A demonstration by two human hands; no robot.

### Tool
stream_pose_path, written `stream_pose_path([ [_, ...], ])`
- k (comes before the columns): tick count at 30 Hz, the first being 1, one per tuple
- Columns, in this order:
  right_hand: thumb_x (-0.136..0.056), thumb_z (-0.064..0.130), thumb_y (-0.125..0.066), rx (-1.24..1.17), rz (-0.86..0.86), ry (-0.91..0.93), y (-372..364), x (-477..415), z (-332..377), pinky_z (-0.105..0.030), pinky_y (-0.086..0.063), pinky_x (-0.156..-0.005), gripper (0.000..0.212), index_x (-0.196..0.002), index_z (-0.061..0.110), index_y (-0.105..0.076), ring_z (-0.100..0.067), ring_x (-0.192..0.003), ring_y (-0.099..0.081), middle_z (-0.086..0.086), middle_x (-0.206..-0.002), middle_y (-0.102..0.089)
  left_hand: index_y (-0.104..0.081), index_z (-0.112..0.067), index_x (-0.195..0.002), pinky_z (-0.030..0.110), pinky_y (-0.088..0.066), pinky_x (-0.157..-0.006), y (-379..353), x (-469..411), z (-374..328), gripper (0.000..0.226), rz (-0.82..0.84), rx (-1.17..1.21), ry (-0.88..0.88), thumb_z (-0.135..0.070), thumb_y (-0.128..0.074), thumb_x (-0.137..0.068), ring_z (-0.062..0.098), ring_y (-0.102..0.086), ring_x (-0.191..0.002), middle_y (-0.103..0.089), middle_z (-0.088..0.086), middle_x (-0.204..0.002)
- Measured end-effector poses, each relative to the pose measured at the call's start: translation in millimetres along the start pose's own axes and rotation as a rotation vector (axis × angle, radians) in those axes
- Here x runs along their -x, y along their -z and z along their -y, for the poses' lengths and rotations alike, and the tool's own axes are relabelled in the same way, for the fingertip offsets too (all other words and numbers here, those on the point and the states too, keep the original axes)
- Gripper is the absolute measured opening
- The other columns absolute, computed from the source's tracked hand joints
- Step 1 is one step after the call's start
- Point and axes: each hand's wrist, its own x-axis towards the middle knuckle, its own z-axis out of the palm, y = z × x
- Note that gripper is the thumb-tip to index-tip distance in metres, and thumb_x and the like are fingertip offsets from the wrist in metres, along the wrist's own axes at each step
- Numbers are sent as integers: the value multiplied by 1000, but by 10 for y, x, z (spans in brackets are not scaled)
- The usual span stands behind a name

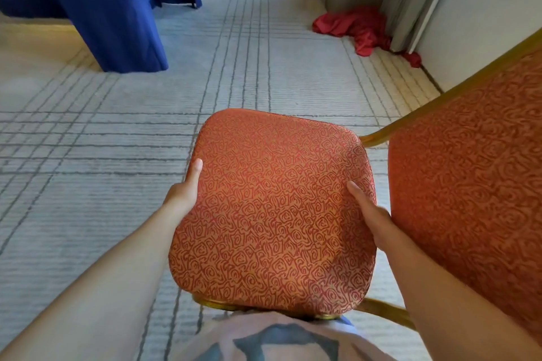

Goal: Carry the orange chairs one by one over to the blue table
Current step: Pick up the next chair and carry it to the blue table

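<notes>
Fingers are wrapped under the seat edges: left hand [183, 193] grips the left side of the orange chair [272, 208], right hand [371, 214] grips the right side by the backrest, thumbs on top. Chair's held off the carpet [88, 141], tight against the body. The blue bench [96, 0] is well ahead, upper left. I'd keep the seat level and hugged in, swing left, and steer clear of the red cloth [360, 28] by the wall on the right.
</notes>
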Motion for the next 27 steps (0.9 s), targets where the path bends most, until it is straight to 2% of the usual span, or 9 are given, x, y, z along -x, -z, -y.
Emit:
stream_pose_path([
  [5, -63, 76, -70, 39, 19, -20, -259, -1035, 754, -40, -40, -108, 96, -133, 12, -58, -29, -116, -58, -11, -128, -64, -54, 1, -130, 39, -37, -100, -336, -996, -706, 123, 40, 26, 27, -96, -19, -61, 36, -50, -122, -51, 25, -134],
  [8, -62, 74, -71, 44, 25, -2, -409, -1542, 1282, -36, -41, -101, 94, -132, 12, -59, -26, -106, -58, -10, -126, -65, -54, 1, -129, 39, -37, -99, -392, -1462, -1226, 120, 20, 45, 15, -94, -19, -64, 36, -49, -123, -51, 26, -134],
  [14, -60, 74, -72, 73, 63, -28, -741, -2639, 2417, -36, -42, -98, 95, -132, 13, -59, -25, -101, -59, -9, -116, -67, -55, -2, -130, 39, -38, -96, -489, -2466, -2218, 134, 20, 73, 74, -101, -16, -49, 36, -50, -121, -52, 24, -133],
  [18, -57, 77, -72, 80, 96, -67, -1122, -3237, 2878, -45, -40, -110, 102, -135, 13, -58, -30, -115, -59, -11, -125, -65, -55, -2, -130, 39, -38, -99, -442, -3152, -2658, 135, -26, 85, 83, -102, -18, -47, 36, -50, -122, -53, 25, -133],
  [21, -53, 78, -72, 81, 110, -78, -1422, -3655, 3202, -47, -40, -110, 105, -136, 15, -57, -31, -117, -59, -11, -125, -66, -55, -3, -130, 39, -38, -99, -406, -3692, -2990, 137, -22, 64, 83, -103, -19, -43, 35, -51, -122, -53, 24, -133],
  [25, -56, 76, -72, 55, 107, -95, -1914, -4361, 3755, -47, -41, -110, 102, -134, 13, -58, -32, -115, -60, -12, -123, -67, -56, -9, -131, 38, -42, -96, -342, -4601, -3520, 139, 47, 69, 80, -105, -37, -32, 33, -55, -118, -56, 19, -131],
  [27, -55, 76, -72, 33, 93, -88, -2199, -4700, 4084, -47, -41, -110, 103, -134, 12, -58, -32, -115, -60, -12, -124, -66, -61, -12, -126, 36, -44, -92, -244, -5108, -3862, 135, 87, 90, 56, -103, -46, -27, 30, -59, -108, -61, 15, -125],
])
